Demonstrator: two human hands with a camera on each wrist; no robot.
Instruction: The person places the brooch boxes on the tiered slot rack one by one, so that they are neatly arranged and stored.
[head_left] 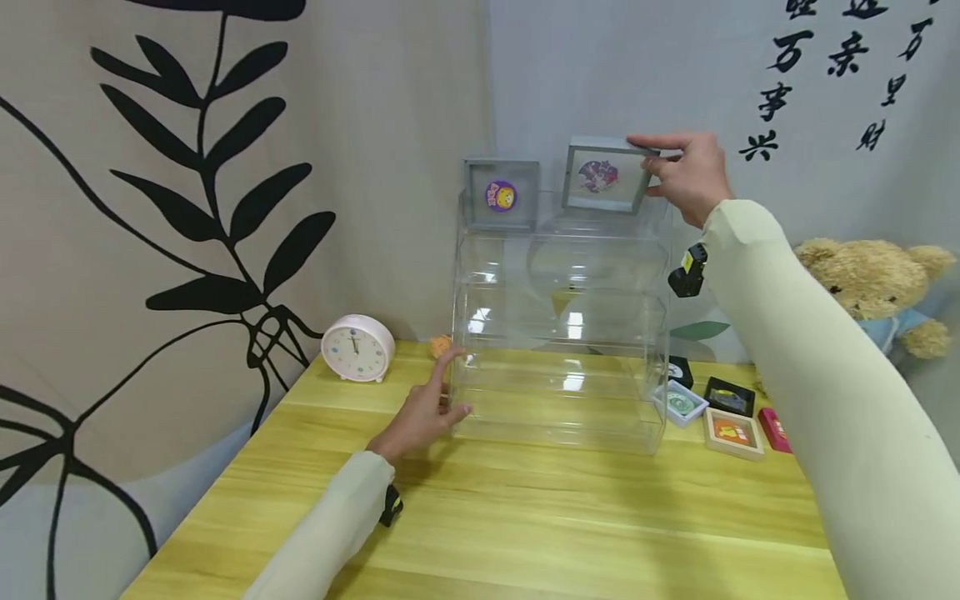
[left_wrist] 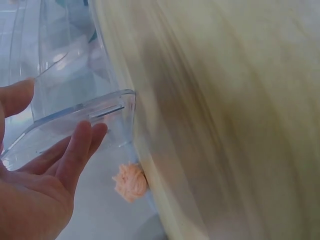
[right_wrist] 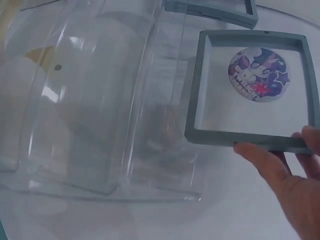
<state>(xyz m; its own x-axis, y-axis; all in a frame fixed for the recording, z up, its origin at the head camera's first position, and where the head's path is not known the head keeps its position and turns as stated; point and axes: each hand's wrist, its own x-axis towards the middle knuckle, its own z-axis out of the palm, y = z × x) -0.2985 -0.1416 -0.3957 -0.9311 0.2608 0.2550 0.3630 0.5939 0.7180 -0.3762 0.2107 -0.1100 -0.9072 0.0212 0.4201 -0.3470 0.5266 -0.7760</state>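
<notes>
A clear tiered display stand [head_left: 558,333] stands upright on the table. My left hand [head_left: 423,412] is at its lower left side, thumb toward the front and fairly straight fingers along the side panel. The left wrist view shows that hand [left_wrist: 47,175] with the stand's edge between thumb and fingers. My right hand [head_left: 693,173] pinches the right side of a grey square display frame [head_left: 602,179] with a purple round badge inside. This frame [right_wrist: 252,120] is tilted slightly at the top tier. Left of it, another grey frame [head_left: 517,200] with a yellow-and-purple badge stands on the top tier.
Several small frames, among them a cream one with an orange picture [head_left: 733,435], lie right of the stand. A teddy bear [head_left: 873,283] sits behind them. A white round clock [head_left: 357,347] stands at the left back, and a fuzzy orange thing [head_left: 439,345] is behind the stand.
</notes>
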